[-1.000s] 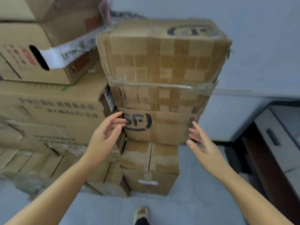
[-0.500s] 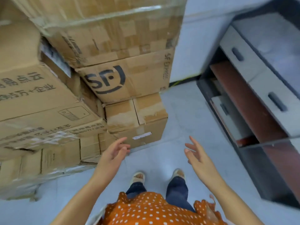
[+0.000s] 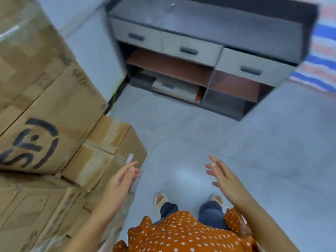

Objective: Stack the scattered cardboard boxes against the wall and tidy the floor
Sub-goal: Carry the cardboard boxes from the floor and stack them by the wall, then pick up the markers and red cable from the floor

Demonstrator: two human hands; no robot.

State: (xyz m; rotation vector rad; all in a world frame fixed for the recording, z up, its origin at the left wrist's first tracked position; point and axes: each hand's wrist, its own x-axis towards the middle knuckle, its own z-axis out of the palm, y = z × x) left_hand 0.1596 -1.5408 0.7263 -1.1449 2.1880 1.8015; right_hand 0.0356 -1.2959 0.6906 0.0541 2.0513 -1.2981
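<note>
Cardboard fills your left side: a stack of brown cardboard boxes (image 3: 45,113) stands against the pale wall (image 3: 94,57), and the big brown box printed with black "SF" lettering (image 3: 49,128) sits tilted in the view on top of a smaller tape-patched brown box (image 3: 109,151), which rests on the grey floor (image 3: 190,139); lower boxes with faint printing (image 3: 32,211) lie beneath and to the left, blurred. Your left hand (image 3: 121,179) hangs in front of the smaller box's near corner, fingers straight and loosely spread, holding nothing; whether it touches the cardboard you cannot tell. Your right hand (image 3: 221,177) is out over bare floor, fingers spread and relaxed, also holding nothing, well apart from the boxes. Between your hands, lower down, your two feet in light sandals (image 3: 161,200) stand on the floor below dark blue trouser legs (image 3: 211,213) and an orange white-dotted top (image 3: 181,233). Ahead stands a dark low cabinet with three grey drawers (image 3: 189,50) and reddish-brown shelves (image 3: 171,66); a striped blue, white and pink sheet (image 3: 321,51) lies at the far right.
</note>
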